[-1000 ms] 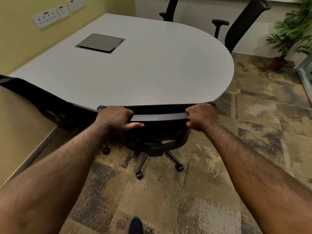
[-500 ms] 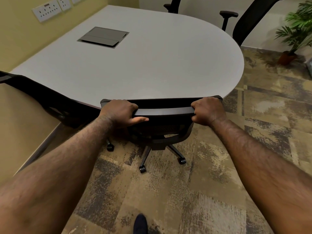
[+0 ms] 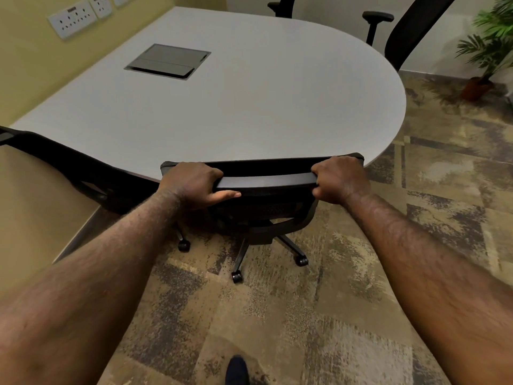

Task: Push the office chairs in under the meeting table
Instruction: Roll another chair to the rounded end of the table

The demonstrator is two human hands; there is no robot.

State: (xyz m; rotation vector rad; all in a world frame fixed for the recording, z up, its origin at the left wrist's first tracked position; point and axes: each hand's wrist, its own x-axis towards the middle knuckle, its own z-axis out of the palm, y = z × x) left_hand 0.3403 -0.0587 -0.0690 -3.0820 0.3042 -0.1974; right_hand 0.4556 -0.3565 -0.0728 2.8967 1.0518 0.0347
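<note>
Both hands clasp the top rail of the black mesh chair (image 3: 263, 215), left hand (image 3: 194, 184) and right hand (image 3: 340, 180) at opposite ends, fingers curled over it. Its backrest meets the rounded white desk (image 3: 249, 107). A second chair (image 3: 69, 168) stands just left; patchy carpet (image 3: 277, 315) underfoot; two more chairs (image 3: 410, 26) and a potted plant (image 3: 488, 51) beyond.

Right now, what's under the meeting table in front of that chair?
Under the table only the chair's wheeled base shows at the near edge. Its seat and everything further under are covered by the tabletop and chair back.
</note>
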